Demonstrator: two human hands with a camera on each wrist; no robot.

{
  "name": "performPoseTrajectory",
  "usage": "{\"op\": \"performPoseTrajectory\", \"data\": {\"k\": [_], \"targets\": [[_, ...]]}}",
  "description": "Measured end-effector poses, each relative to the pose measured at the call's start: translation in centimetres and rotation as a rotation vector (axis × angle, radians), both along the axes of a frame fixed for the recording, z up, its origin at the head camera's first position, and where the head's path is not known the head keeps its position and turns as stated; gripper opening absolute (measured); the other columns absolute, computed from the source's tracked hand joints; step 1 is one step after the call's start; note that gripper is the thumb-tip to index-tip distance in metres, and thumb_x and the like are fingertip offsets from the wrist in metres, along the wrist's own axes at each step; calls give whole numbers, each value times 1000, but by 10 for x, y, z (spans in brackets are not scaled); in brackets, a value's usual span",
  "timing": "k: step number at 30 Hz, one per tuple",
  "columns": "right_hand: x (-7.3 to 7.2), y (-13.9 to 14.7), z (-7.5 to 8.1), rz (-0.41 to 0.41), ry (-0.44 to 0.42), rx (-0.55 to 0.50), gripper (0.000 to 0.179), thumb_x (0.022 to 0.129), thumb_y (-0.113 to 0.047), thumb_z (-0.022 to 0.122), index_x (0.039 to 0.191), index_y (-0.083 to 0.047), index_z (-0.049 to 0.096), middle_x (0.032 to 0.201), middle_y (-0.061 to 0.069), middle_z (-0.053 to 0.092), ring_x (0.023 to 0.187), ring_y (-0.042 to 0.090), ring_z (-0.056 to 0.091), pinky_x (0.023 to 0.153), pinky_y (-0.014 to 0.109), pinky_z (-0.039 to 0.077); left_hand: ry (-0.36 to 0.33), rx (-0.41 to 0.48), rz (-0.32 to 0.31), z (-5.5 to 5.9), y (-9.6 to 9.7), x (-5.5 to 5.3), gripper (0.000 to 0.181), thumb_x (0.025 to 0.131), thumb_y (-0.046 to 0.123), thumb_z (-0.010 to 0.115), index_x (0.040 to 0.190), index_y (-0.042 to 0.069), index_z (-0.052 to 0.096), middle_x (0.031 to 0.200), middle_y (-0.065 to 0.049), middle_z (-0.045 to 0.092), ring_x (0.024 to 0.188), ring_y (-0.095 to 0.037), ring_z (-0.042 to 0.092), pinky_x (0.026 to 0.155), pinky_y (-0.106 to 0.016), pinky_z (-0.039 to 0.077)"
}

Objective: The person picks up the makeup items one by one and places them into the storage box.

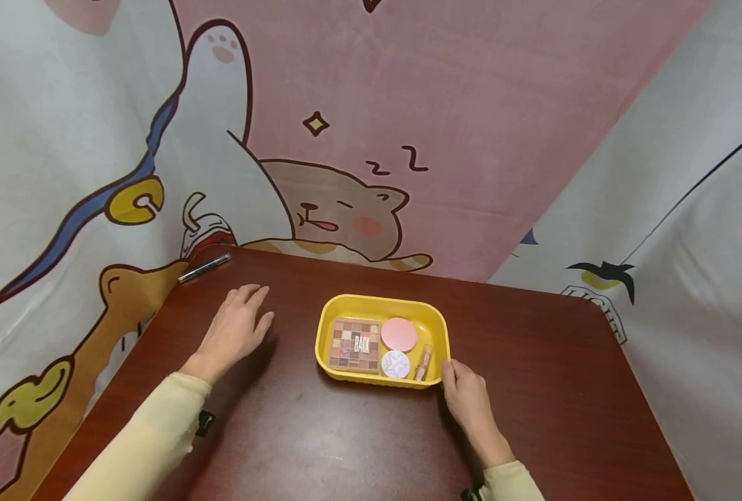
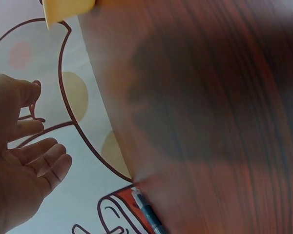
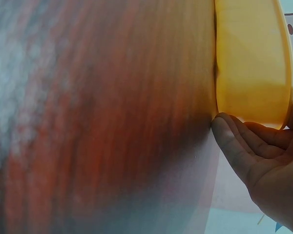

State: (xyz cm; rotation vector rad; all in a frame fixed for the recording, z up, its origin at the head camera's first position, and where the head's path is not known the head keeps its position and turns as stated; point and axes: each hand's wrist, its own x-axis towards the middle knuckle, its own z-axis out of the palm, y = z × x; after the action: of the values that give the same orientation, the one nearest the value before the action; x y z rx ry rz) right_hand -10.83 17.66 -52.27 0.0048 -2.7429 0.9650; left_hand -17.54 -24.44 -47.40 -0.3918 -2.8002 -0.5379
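A yellow plastic basket (image 1: 383, 301) with rounded corners sits on the table. Inside it lie an eyeshadow palette (image 1: 352, 346) marked "BACK", a round pink compact (image 1: 399, 335), a smaller round case with a star (image 1: 395, 364) and a lipstick-like tube (image 1: 422, 363). My right hand (image 1: 469, 400) grips the basket's near right corner. In the right wrist view, its fingers (image 3: 229, 139) lie against the yellow outer wall (image 3: 254, 63), with the thumb partly hidden at the rim. Left of the basket, apart from it, my left hand (image 1: 233, 334) holds nothing, its fingers spread and loosely bent.
A dark pen (image 1: 204, 268) lies at the table's far left corner, and it shows in the left wrist view too. The reddish-brown table (image 1: 546, 390) meets a cartoon-printed cloth (image 1: 471, 139) at the back and sides.
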Motion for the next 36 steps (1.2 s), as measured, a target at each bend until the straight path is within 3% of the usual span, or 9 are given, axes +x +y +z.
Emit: {"op": "performPoseTrajectory", "data": {"k": [12, 36], "targets": [[0, 0, 2, 2, -12, -3, 34, 106, -14, 52, 72, -13, 56, 69, 0, 48, 71, 21, 49, 65, 37, 44, -6, -1, 25, 0, -21, -7, 52, 97, 14, 67, 141, -10, 54, 138, -32, 53, 123, -48, 50, 105, -61, 44], [1, 1, -1, -6, -3, -11, 38, 106, -14, 53, 67, -15, 50, 65, -4, 45, 64, 17, 47, 60, 32, 41, -91, -32, 179, -15, -78, -38, 54, 98, 14, 59, 140, -19, 48, 138, -41, 44, 125, -58, 42, 107, -68, 37]]}}
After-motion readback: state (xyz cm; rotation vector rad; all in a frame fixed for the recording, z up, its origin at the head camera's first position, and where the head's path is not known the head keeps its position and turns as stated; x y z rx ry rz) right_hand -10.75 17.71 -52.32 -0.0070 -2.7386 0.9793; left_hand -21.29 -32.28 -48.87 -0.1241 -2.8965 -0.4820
